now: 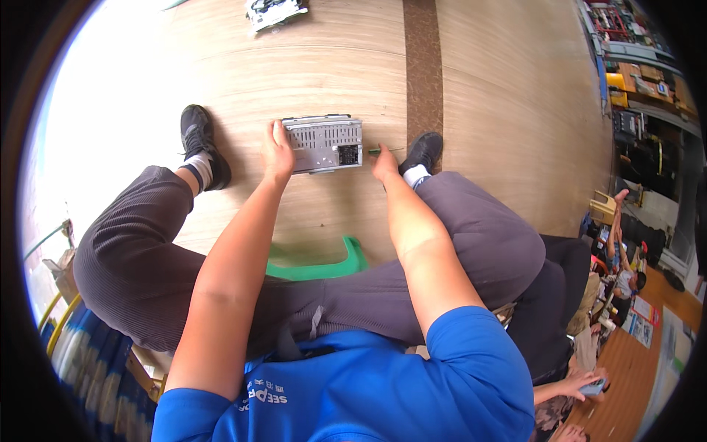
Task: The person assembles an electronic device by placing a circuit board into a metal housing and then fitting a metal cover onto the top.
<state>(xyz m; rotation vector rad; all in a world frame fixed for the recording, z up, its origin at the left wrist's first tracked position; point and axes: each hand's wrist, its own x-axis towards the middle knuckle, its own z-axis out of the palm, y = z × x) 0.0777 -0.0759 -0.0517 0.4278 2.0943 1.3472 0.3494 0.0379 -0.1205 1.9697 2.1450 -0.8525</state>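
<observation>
A grey metal car radio is held up in front of me over the pale wood-patterned floor. Its vented side faces me, and a black connector socket shows near its right end. My left hand grips the radio's left end, thumb and fingers round the edge. Just right of the radio, my right hand is closed on a small green object. Most of that object is hidden in the fingers, so its kind cannot be made out. The right hand appears apart from the radio.
A white and black part lies on the floor ahead. A green plastic stool shows between my legs. A brown strip crosses the floor. At lower right, another person's hand holds a phone. Cluttered shelves line the right side.
</observation>
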